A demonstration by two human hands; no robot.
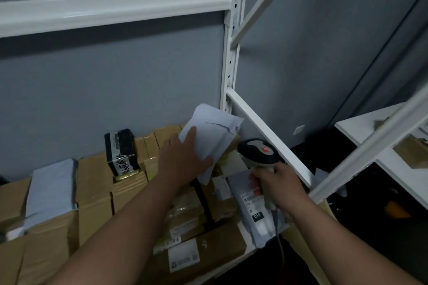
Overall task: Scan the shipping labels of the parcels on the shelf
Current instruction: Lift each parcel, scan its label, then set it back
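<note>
While both bare forearms reach in from the bottom of the view, the left hand (185, 157) grips a white plastic mailer bag (209, 136), thumb spread across its near face and the other fingers hidden behind it, holding the bag tilted up off the parcels toward 12 o'clock. The left arm runs straight from about 7 o'clock up to the middle of the frame. The right hand (275, 182) is wrapped around the grip of a barcode scanner (258, 152), its fingers curled on the handle; the scanner's dark and grey head, with a red mark on top, sits just at 4 o'clock of the mailer bag and close to it. A cable (281, 252) drops from the handle toward 6 o'clock. The two hands are near each other but apart. Directly under the right hand lies a grey poly parcel (257, 220) with a shipping label (251, 198) and a black tag reading 010. Brown cardboard boxes (97, 192) fill the shelf, one at 6 o'clock bearing a white label (184, 258). A black box (121, 150) with white lettering stands on the cartons at 9 o'clock of the left hand, and a pale flat parcel (52, 189) lies further toward 9 o'clock. The white metal shelf frame (231, 53) rises behind against a grey wall.
</note>
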